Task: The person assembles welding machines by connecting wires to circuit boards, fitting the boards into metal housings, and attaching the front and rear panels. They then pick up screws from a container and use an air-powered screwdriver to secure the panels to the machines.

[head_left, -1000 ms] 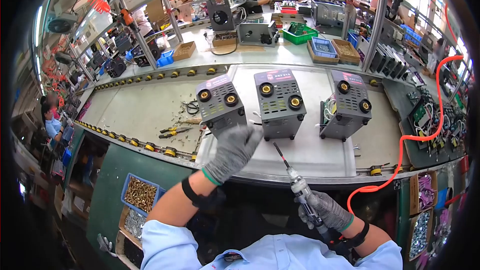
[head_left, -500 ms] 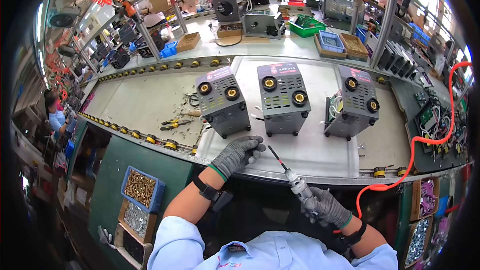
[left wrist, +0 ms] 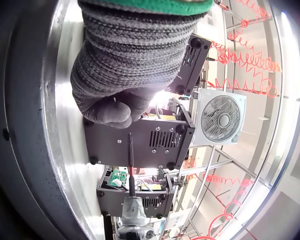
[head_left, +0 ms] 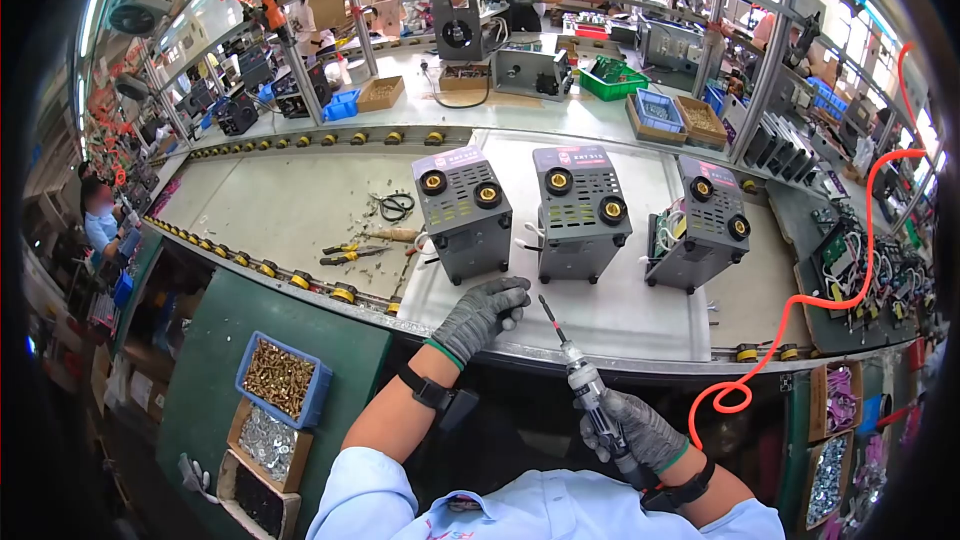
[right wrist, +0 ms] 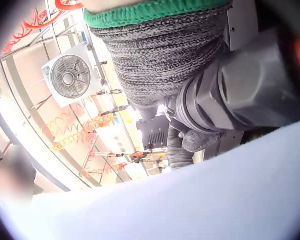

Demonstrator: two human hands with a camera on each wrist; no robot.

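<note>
My gloved right hand (head_left: 635, 428) grips an electric screwdriver (head_left: 588, 385), its bit pointing up and left. The tool's thick body (right wrist: 250, 82) fills part of the right wrist view. My gloved left hand (head_left: 480, 318), fingers bent, hovers over the table's near edge, left of the bit's tip; whether something small is between its fingers cannot be seen. The left wrist view shows curled fingers (left wrist: 112, 112) near the bit (left wrist: 131, 160). Beyond the hands stand three dark vented metal units: left (head_left: 465, 230), middle (head_left: 583, 230) and right (head_left: 702, 240), each with two round brass-centred sockets.
Yellow-handled pliers (head_left: 350, 256) and small scattered pieces lie left of the units. A blue bin of brass screws (head_left: 280, 378) and a box of silver parts (head_left: 268, 445) stand lower left. An orange hose (head_left: 790, 315) loops at right, by circuit boards (head_left: 850, 260).
My left hand has drawn back from in front of the left and middle units toward the table's near edge, by the bit's tip. The right hand still grips the screwdriver. The head view has shifted slightly.
</note>
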